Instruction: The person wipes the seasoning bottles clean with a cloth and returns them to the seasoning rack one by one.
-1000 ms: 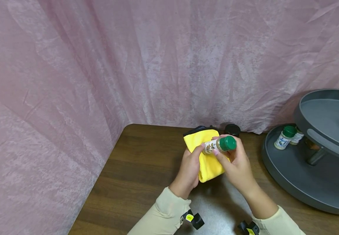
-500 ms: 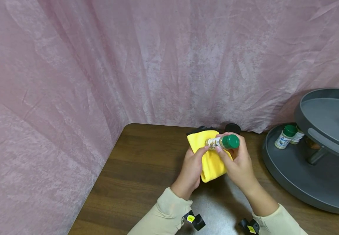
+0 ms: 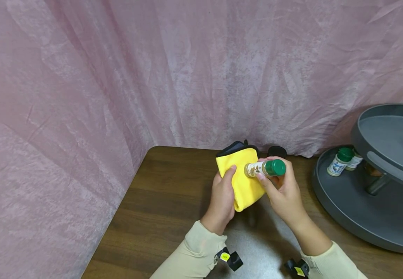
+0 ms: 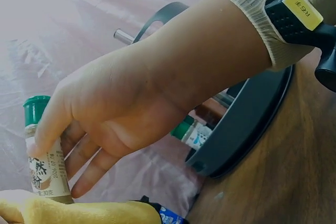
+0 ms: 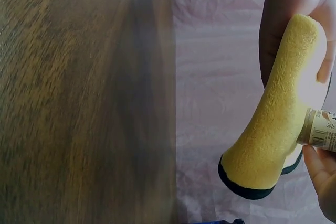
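Note:
In the head view my left hand (image 3: 221,199) grips a folded yellow cloth (image 3: 244,190) with black edging, its thumb lying on the front of the cloth. My right hand (image 3: 286,195) holds a small seasoning bottle (image 3: 255,169) with a green cap, fingers and thumb around its body. The bottle is tipped, cap to the right, and its base is against the cloth. From the left wrist, the bottle (image 4: 50,169) shows a printed label, with the cloth (image 4: 89,212) at its base. The right wrist view shows the cloth (image 5: 265,124) bent over at the bottle's bottom end.
A grey two-tier round tray (image 3: 341,221) stands at right on the wooden table (image 3: 163,201). Its lower tier holds a green-capped bottle (image 3: 336,166) and others partly hidden behind. A black lid (image 3: 276,151) shows beyond my right hand. A pink curtain (image 3: 187,77) hangs behind the table.
My left hand and the cloth have shifted slightly left and up over the last half second, and the left thumb has come off the bottle. The bottle has moved a little right since one second ago.

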Tool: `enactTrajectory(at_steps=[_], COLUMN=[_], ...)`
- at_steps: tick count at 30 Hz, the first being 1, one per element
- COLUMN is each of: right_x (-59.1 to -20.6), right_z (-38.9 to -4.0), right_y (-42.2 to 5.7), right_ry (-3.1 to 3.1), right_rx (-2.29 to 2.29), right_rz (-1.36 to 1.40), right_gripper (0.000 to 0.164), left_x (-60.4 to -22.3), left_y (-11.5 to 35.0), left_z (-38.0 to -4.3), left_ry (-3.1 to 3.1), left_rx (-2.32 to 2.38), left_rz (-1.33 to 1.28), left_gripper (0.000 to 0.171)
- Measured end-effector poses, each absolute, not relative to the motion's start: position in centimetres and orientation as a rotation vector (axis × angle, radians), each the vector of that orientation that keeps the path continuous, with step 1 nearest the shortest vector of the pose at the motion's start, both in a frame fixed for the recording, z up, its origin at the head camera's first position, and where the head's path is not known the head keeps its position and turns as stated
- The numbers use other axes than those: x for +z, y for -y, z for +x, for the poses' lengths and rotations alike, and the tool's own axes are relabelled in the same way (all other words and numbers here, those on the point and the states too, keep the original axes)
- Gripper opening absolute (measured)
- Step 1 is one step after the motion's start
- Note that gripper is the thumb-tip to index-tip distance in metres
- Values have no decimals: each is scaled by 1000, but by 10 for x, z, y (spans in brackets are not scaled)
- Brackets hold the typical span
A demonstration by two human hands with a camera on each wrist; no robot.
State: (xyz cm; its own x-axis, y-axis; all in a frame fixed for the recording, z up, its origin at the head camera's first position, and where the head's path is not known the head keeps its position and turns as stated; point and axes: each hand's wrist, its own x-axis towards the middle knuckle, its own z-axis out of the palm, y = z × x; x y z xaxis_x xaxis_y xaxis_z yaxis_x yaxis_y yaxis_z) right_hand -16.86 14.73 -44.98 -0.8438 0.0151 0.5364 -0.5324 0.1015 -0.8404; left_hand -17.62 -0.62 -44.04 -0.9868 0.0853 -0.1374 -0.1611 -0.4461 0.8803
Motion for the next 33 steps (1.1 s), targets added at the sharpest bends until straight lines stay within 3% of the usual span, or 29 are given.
enactTrajectory(at_steps=[15,33], right_x=[-447,-440], right_z=[-162,-167], right_y=[-143,-151], right_ry=[2001,1905], right_rx=[1760,1724], right_rz=[598,488], right_gripper=[54,53], left_x=[-443,-444], left_y=[1,-2], left_z=[-172,-171], left_ry=[-1545,-1589], left_rx=[2545,2518], left_rz=[-27,-64], left_gripper=[42,40])
